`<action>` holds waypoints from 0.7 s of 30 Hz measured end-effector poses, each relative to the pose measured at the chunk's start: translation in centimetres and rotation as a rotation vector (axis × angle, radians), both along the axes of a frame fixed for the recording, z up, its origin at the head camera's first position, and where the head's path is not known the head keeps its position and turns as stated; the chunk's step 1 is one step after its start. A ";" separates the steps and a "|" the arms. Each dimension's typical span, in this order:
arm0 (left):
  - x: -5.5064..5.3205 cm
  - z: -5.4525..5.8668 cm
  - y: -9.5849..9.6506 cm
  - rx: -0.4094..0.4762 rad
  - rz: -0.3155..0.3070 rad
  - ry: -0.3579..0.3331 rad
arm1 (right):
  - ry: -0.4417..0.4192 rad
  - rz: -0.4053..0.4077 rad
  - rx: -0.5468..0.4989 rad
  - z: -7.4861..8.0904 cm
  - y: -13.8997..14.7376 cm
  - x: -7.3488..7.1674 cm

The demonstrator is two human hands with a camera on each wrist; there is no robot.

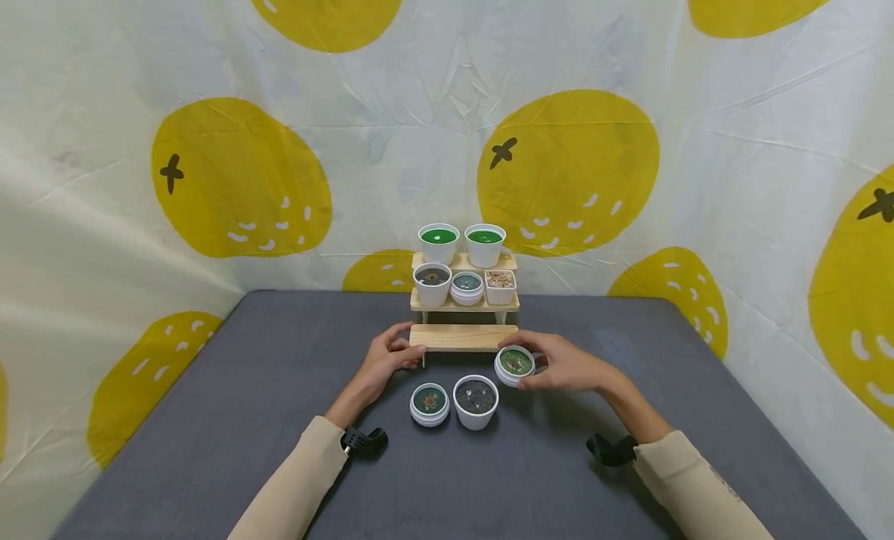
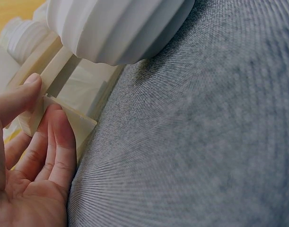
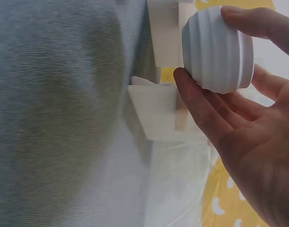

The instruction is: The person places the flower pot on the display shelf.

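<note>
Saw nearest two pale sleeves [image 1: 299,472], with dark straps [image 1: 363,441] at the wrists; found next, on the grey surface [image 1: 209,424], a low pot [image 1: 429,406] with a dark green top and a taller pot [image 1: 476,404] with a speckled dark fill, just beside each other; found clasped in the right hand [image 1: 564,363], between thumb and fingers, a small ribbed pot [image 1: 514,367], raised off the surface near the right front corner of the wooden shelf [image 1: 466,338]; could not tell whether touching the wood; judged light and stiff, perhaps a little slippery on the smooth wall, maybe brittle if dropped; judged best to take hold round the side, on the ridges, leaving the fill untouched; noted a squat, round, white body with a green fill and a brownish patch in the middle; found the left hand [image 1: 386,356] gripping the left end of the shelf's lowest step, well apart from the right; saw farther back, on the middle step [image 1: 466,308], a grey-topped cup [image 1: 432,285], a blue-grey pot [image 1: 467,289] and a square tub [image 1: 500,289] of pale bits; saw behind, on the top step [image 1: 462,261], two green-filled cups [image 1: 439,249]; saw last a pale cloth [image 1: 405,160] with big yellow fruit.
</note>
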State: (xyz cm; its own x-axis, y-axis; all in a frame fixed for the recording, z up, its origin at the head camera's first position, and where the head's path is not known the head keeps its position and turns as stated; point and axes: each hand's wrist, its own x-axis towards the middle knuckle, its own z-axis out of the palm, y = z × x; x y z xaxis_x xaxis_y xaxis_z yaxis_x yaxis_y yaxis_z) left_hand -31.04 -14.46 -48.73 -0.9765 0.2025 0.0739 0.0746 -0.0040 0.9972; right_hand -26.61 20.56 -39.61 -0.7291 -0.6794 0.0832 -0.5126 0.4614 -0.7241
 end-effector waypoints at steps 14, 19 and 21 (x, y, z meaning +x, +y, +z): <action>0.0 -0.2 -0.3 0.006 -0.010 -0.009 | 0.062 -0.020 0.037 2.7 -2.6 -2.2; 0.0 0.0 -0.2 0.004 -0.013 0.000 | 0.099 -0.021 0.059 3.6 -3.9 -3.2; 0.0 0.1 -0.1 0.003 -0.015 0.006 | 0.103 -0.018 0.062 4.0 -4.5 -3.5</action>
